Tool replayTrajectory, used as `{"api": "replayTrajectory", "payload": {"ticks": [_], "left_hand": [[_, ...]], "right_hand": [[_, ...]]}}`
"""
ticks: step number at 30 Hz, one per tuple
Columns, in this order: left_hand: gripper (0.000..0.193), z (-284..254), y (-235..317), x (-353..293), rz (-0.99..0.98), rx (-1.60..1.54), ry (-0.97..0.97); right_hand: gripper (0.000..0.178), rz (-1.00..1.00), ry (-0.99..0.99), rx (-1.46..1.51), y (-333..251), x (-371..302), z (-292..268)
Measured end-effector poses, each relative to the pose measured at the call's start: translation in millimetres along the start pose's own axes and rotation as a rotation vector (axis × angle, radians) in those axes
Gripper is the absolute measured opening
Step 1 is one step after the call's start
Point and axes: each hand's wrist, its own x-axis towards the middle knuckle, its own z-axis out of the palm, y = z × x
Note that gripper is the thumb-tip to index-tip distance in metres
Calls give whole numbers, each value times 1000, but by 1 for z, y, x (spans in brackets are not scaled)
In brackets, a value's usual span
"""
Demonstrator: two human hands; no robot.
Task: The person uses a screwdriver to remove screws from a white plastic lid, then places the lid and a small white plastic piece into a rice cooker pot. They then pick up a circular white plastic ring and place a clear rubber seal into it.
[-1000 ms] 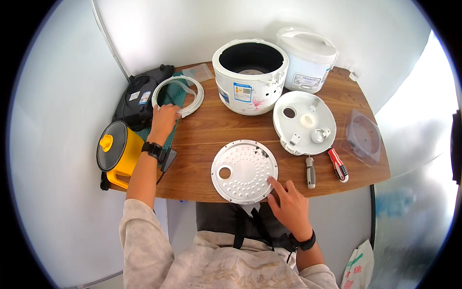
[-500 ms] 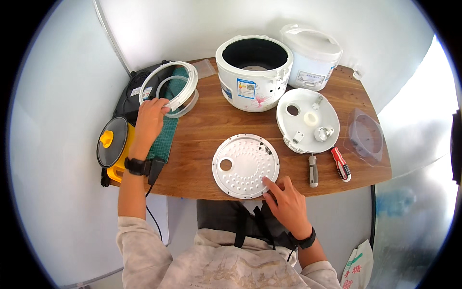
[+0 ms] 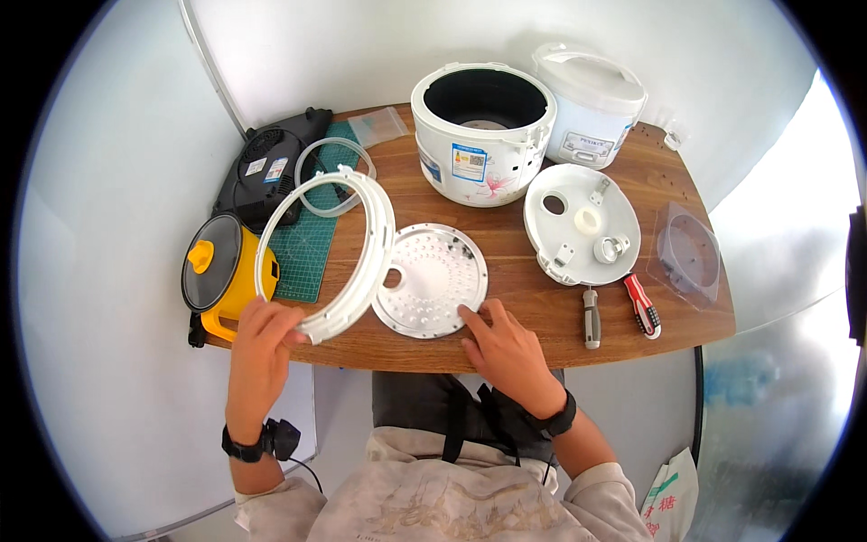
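A white plastic ring (image 3: 381, 237) is held up at a tilt at the left front of the table, its lower edge pinched by my left hand (image 3: 261, 336). Just right of it lies a round silver metal plate (image 3: 440, 287) with small bumps, one round hole and dark smudges near its rim. The ring overlaps the plate's left edge in view; whether they touch I cannot tell. My right hand (image 3: 508, 348) has its fingertips on the plate's lower right rim, with the thumb at the edge. A pale flexible ring (image 3: 368, 163) rests on the green mat behind the white ring.
At the back stand an open rice cooker body (image 3: 470, 167) and another white cooker (image 3: 591, 108). A white lid shell (image 3: 578, 203), grey screwdriver (image 3: 591, 318) and red-black screwdriver (image 3: 641, 305) lie right. A yellow pot (image 3: 237, 275) and black appliance (image 3: 262, 172) stand left, by a cutting mat (image 3: 302, 271).
My left hand has brought the white ring from the mat toward me and rightward. The metal plate has shifted left and away from the front edge, with my right hand on its rim.
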Motion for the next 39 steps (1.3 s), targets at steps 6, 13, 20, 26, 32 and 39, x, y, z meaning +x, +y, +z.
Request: {"api": "replayTrajectory", "payload": {"ticks": [6, 13, 20, 26, 32, 39], "left_hand": [[27, -7, 11, -27, -37, -36, -47], [26, -7, 18, -41, -37, -86, -106], [30, 12, 25, -46, 50, -259, -241], [31, 53, 45, -27, 215, -362, -411], [32, 101, 39, -3, 347, -401, -447], [29, 125, 40, 12, 393, -366, -423]], "right_hand": [[48, -103, -50, 102, -14, 29, 19], [47, -154, -83, 142, -16, 55, 49], [39, -104, -27, 343, 3, 29, 6], [38, 350, 45, 587, 29, -38, -50], [44, 445, 20, 532, 41, -68, -54], [52, 365, 33, 318, 43, -62, -44]]}}
